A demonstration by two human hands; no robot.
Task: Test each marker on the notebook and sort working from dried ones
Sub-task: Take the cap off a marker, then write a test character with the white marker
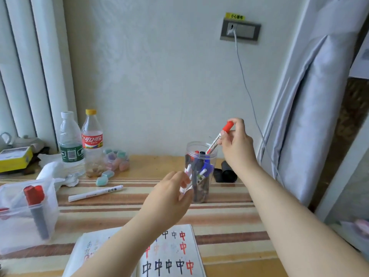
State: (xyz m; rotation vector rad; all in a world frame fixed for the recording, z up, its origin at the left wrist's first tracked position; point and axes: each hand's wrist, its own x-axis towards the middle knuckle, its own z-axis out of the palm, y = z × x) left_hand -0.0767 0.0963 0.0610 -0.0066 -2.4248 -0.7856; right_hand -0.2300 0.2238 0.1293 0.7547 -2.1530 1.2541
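My right hand (236,144) grips a red-capped marker (219,137) by its upper end, its lower end inside the mouth of a clear jar (200,172) that holds several markers. My left hand (169,196) wraps the jar's left side. An open notebook (173,254) with black, blue and red test characters lies at the near edge, partly covered by my left forearm. A white marker (95,193) lies loose on the striped table. A clear bin (30,214) at the left holds red-capped markers (36,208).
Two plastic bottles (79,144) stand at the back left beside pastel erasers (116,161), crumpled tissue (54,174) and a yellow box (15,158). Black rolls (225,172) lie behind the jar. A cable (251,100) hangs from the wall socket. Curtains flank both sides.
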